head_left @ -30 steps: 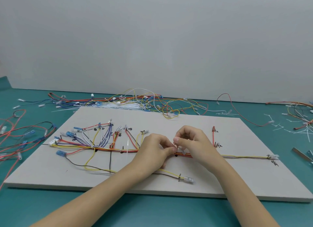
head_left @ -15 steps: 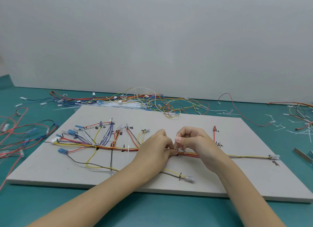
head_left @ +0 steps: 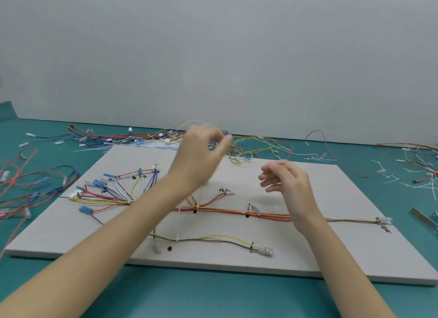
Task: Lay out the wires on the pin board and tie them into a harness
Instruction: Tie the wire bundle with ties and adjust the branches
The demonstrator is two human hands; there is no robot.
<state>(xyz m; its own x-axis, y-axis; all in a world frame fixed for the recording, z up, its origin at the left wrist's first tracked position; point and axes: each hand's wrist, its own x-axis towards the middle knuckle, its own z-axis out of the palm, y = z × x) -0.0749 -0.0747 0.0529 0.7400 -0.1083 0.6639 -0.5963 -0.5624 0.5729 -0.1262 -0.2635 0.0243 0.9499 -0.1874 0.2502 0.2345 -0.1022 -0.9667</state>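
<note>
Basically the harness (head_left: pixel 237 213) lies mid-board (head_left: pixel 343 187), light, floppy, best pinched at its bundled trunk; left hand (head_left: pixel 201 151) blurred, reaching beyond the board, grip unclear; right hand (head_left: pixel 286 182) hovers loose, holding nothing.

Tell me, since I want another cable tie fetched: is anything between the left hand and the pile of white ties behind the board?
Nothing visible blocks it. The left hand is raised over the board's far edge; the white ties lie just beyond, beside loose wires.
</note>
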